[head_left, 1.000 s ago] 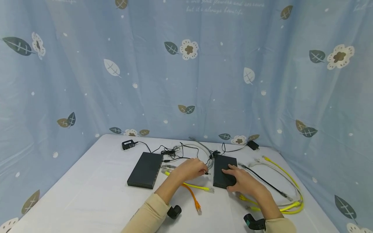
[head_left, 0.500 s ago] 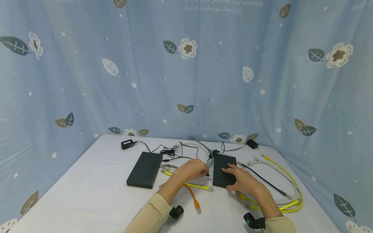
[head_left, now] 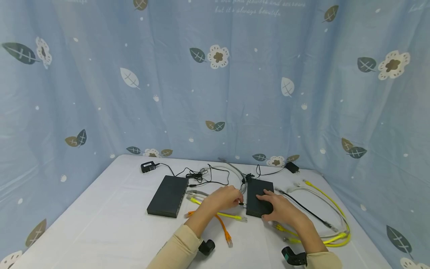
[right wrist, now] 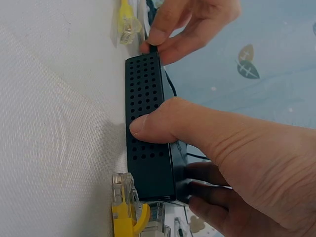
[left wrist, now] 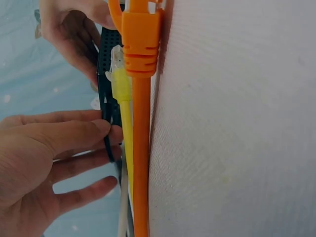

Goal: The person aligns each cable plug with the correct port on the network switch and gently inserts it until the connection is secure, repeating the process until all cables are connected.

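Observation:
My left hand [head_left: 224, 198] pinches a black power plug [head_left: 242, 204] by its cord end, the metal tip pointing at the left side of the right-hand black network switch [head_left: 255, 192]. The tip is at or very near that side; whether it is inserted, I cannot tell. My right hand [head_left: 281, 209] holds this switch, fingers spread over its top and the thumb on its vented end [right wrist: 148, 177]. In the left wrist view, an orange network cable [left wrist: 141, 118] and a yellow one [left wrist: 127, 128] cross before the left hand.
Another black network switch [head_left: 168, 196] lies left. Power adapters stand at the back, one left [head_left: 147, 167] and one right [head_left: 292, 167], with a tangled black cord [head_left: 196, 176]. Yellow [head_left: 348, 231], grey and black [head_left: 304, 209] network cables lie right. A curtain [head_left: 215, 93] hangs behind the table.
My left hand has moved slightly right and toward me, bringing the power plug up to the switch's left side. My right hand keeps its place on the switch.

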Available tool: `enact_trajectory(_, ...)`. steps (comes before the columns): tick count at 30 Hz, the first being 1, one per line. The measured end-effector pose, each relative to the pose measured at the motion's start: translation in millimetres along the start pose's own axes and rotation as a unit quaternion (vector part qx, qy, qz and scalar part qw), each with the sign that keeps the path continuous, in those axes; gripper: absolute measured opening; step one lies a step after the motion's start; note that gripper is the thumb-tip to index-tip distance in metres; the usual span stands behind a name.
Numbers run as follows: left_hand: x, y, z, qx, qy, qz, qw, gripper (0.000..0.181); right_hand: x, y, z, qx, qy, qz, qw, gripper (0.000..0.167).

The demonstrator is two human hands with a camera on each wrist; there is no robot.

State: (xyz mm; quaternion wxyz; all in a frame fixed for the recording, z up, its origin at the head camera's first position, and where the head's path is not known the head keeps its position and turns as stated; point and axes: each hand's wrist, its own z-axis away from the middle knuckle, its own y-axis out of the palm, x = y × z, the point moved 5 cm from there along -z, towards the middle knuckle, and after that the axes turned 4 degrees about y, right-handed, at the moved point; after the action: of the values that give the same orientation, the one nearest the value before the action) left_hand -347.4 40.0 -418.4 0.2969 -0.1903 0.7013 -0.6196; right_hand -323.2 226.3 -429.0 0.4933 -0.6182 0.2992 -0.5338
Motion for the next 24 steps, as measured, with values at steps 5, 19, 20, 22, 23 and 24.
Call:
enact_trajectory(5,0.1,0.8,1.1,-0.003,-0.005,-0.008,0.9999,0.019,0.7,0.1,0.3,0.004,-0.003,-0.004,1.0,0.072)
enact_trajectory(19,-5.6,-1.2,0.0,-0.01,-0.03,-0.035,0.9989,0.021,-3.1,-0.5,2.3,0.009,0.014,-0.008,0.9998,0.073)
enact_trajectory(20,-5.8,-1.3,-0.2,-0.012,-0.031,-0.038,0.9987,0.021,-3.1,-0.3,2.1,0.009,0.015,-0.008,0.9998,0.073)
enact_trajectory(22,-6.1,-1.0,-0.5,-0.016,-0.031,-0.046,0.9984,0.02,-2.7,-0.3,2.2,0.009,0.016,-0.007,0.9998,0.073)
enact_trajectory(23,-6.5,-1.2,-0.4,-0.019,-0.03,-0.048,0.9982,0.02,-2.2,-0.4,2.0,0.009,0.015,-0.007,0.9998,0.073)
enact_trajectory(24,-6.8,-1.4,-0.3,-0.022,-0.029,-0.051,0.998,0.02,-1.9,-0.6,1.9,0.008,0.015,-0.005,0.9998,0.073)
